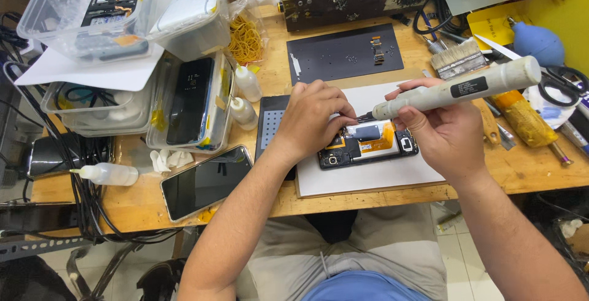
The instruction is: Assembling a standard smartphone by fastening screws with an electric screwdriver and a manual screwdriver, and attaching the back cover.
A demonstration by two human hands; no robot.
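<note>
Opened phone (368, 144) under left hand (313, 120); right hand (438, 132) grips electric screwdriver (457, 86).

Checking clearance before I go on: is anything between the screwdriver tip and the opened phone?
Nothing visible does. The electric screwdriver in the right hand points straight at the opened phone; the left hand rests on the phone beside the tip, not across it.

- A pale grey electric screwdriver (454, 89) with a black label is seen.
- The opened phone (367, 144) is coloured black, with orange and silver parts.
- The counter (527, 172) is shown in light wood.
</note>
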